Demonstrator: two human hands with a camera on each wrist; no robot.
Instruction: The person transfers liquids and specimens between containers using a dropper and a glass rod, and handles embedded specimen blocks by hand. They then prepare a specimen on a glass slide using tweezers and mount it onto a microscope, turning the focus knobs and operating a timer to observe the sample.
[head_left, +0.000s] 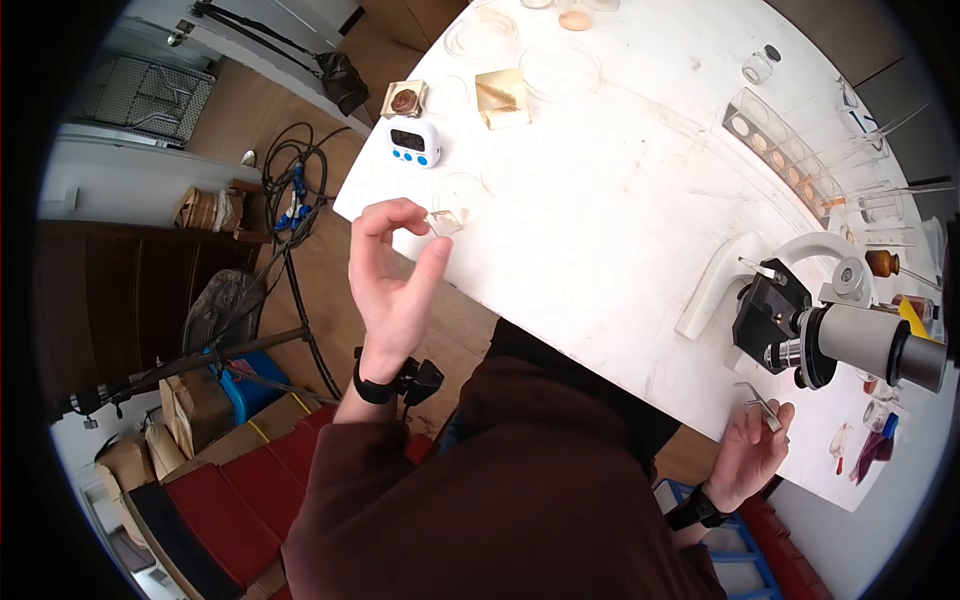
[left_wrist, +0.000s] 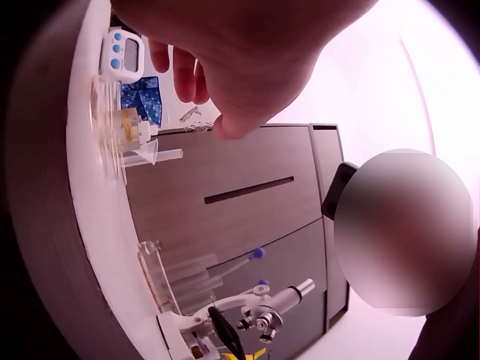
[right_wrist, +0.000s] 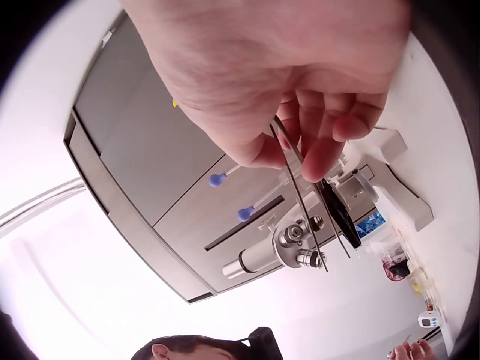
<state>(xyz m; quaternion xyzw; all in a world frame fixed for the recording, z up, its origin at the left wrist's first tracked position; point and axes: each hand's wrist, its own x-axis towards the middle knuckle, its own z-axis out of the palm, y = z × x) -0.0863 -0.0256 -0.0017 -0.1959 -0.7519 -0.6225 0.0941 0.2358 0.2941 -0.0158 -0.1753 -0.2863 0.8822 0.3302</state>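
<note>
Clear slip (head_left: 446,222) and metal tweezers (head_left: 762,406) are what I hold, the slip on the left and the tweezers on the right. My left hand (head_left: 395,288) is nearly closed at the tips: index finger bent over, thumb reaching up, only a narrow gap between them, and the slip pinched there. It looks thin, small and see-through with brownish patches, and I hold it over the edge of the worktop (head_left: 600,270), just below the white timer (head_left: 413,142) with its blue buttons. Its exact outline is too small to tell. Further right, the microscope (head_left: 835,335) stands on the worktop, its grey tube tilted. Nearest to me below it, my right hand (head_left: 752,452) has its thumb and fingers curled around the tweezers by the worktop's edge. Both slender legs point away from my palm, their tips apart; from the right wrist they show in front of the microscope, dull grey and bare between the tips.
</note>
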